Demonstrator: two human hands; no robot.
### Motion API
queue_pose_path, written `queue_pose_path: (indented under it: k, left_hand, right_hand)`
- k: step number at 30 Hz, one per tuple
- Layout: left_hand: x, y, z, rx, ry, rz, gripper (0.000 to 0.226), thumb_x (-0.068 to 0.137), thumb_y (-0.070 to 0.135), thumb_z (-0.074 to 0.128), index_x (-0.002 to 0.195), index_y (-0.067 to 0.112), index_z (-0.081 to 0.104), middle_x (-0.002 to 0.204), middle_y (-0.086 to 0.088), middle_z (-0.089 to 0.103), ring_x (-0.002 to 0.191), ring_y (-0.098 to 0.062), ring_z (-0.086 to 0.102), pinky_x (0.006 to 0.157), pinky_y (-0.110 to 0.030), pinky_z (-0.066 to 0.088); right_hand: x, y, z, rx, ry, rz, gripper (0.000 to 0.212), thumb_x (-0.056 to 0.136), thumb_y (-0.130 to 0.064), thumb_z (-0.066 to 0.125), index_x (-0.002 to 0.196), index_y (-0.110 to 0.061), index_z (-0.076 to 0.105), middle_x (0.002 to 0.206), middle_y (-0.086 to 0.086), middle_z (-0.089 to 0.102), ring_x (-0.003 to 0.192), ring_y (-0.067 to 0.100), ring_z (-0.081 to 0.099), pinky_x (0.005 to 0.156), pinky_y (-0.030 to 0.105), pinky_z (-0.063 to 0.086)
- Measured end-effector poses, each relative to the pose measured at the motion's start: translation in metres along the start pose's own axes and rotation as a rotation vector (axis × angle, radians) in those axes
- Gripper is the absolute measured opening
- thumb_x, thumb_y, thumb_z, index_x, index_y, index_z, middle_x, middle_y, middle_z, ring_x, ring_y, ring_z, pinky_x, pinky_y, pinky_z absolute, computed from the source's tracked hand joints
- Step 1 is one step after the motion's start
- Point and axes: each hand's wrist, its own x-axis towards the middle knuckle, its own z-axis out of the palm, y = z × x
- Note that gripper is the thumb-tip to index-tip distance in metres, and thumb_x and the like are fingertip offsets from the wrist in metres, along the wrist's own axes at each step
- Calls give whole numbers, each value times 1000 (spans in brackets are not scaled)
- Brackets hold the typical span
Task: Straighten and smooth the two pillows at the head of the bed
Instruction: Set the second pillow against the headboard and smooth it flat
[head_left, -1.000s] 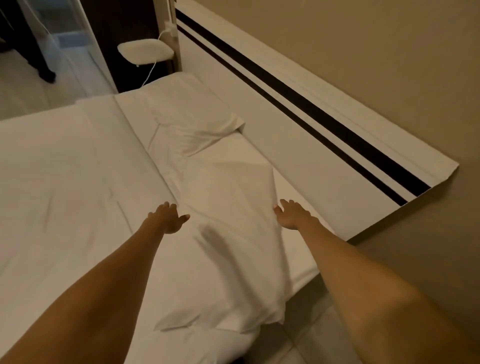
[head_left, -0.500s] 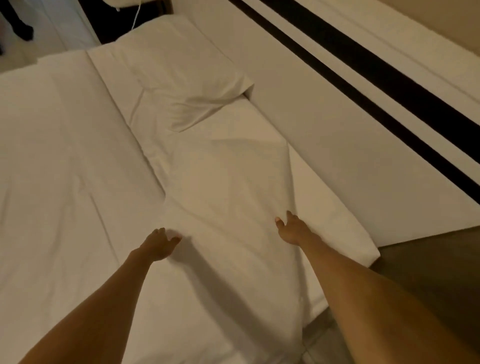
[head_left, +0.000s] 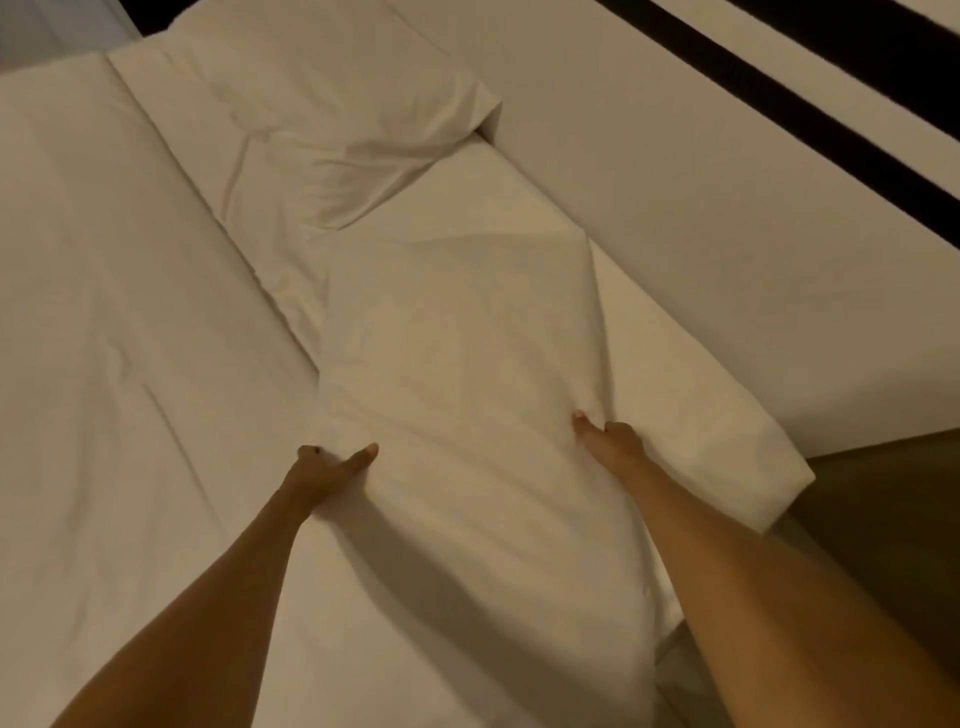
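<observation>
White near pillow (head_left: 467, 364) pinched between left hand (head_left: 327, 470), right hand (head_left: 613, 441).

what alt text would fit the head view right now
Two bare hands, left hand and right hand, grip opposite sides of the near pillow on a white bed. A rumpled far pillow lies beyond, beside the striped headboard.
</observation>
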Motion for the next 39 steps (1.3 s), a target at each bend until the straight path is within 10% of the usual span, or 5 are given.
queue_pose_path:
  k: [4,8,14,32,39]
  left_hand:
    - [2,7,-8,-40,-62,-5,91,65,53,81,131,-2,50,120,-14,60,98,-29,57,79,-37,50]
    - [0,6,-15,-167,-134,-22,89,65,46,84,135,3,49,125,-14,61,107,-33,59,89,-43,52]
    - [-15,13,-20,-371,-237,-46,76,63,32,88,128,9,54,111,-13,68,98,-33,65,76,-43,57]
    - [-31,110,-15,-712,-373,30,83,75,37,77,144,7,43,139,-12,57,130,-31,51,115,-48,34]
    - [-5,145,39,-748,-471,-9,59,88,40,64,135,6,51,117,-13,65,107,-32,62,89,-52,53]
  right_hand:
    - [-1,-7,-1,363,-80,49,93,72,-63,71,139,-2,51,138,12,57,123,30,56,106,38,44]
    - [-5,-19,-10,457,-222,36,82,68,-52,81,133,-9,57,127,8,66,114,28,62,102,39,47]
    - [-9,-43,-26,380,-164,-23,55,83,-25,74,130,-2,56,115,10,66,100,29,63,92,38,50]
    - [-13,-214,-136,-59,85,-431,58,88,-26,67,139,-7,49,137,14,56,124,32,54,101,34,46]
    - [47,-264,-161,-236,131,-487,52,88,-29,64,135,-9,54,133,15,59,119,33,57,96,33,46]
